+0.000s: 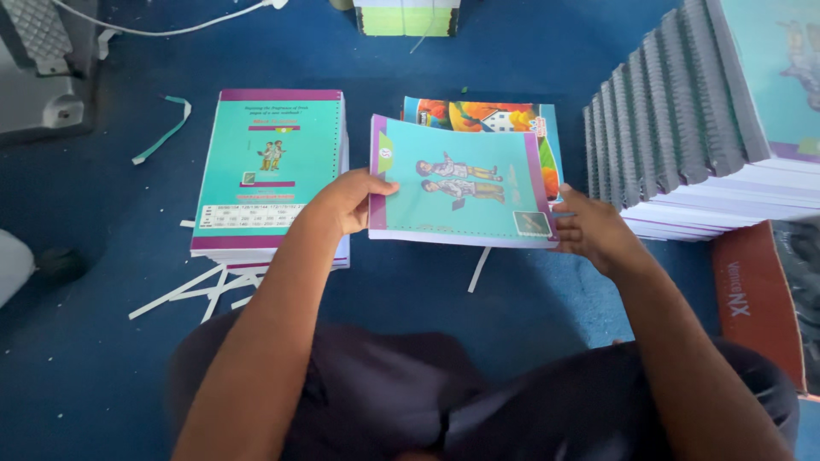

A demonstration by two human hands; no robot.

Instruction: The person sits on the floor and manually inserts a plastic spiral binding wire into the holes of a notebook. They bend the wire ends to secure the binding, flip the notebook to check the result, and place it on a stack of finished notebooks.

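Note:
My left hand (344,201) grips the left edge of a teal booklet (461,183) with a purple border and two drawn figures on its cover. My right hand (592,229) holds the same booklet at its lower right corner. The booklet is lifted slightly above the blue floor and covers most of a colourful booklet (487,115) lying under it. To the left sits a pile of teal booklets (269,162) showing their back covers.
A tall slanted stack of booklets (683,128) stands at the right, beside a brown cardboard box (756,299). White paper strips (196,294) lie on the blue carpet (102,358). A grey machine (38,68) is at the far left, and another stack (407,17) at the top.

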